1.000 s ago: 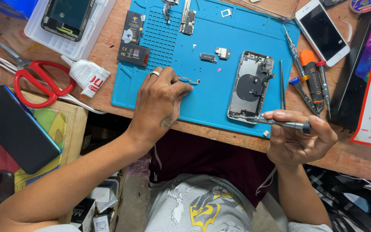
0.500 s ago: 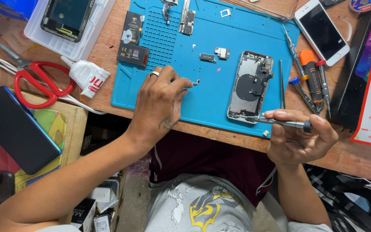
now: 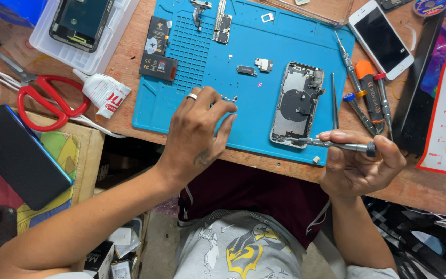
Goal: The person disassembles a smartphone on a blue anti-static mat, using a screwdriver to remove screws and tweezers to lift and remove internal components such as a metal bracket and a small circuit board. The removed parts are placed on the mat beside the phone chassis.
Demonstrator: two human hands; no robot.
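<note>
the left hand (image 3: 194, 137) rests on the blue work mat (image 3: 264, 111), ring on one finger, fingertips pinched together on a small metal part (image 3: 229, 98) just beside the mat's grid area. the right hand (image 3: 357, 163) holds a slim grey screwdriver (image 3: 336, 145), fingers clamped around its handle, tip touching the lower edge of the opened phone housing (image 3: 298, 103), which lies flat on the mat's right half. spare screwdrivers (image 3: 360, 88) lie beside the mat to the right, a white phone (image 3: 380, 39) above them. red scissors (image 3: 47, 101) and a glue tube (image 3: 103, 92) lie well left of the mat.
</note>
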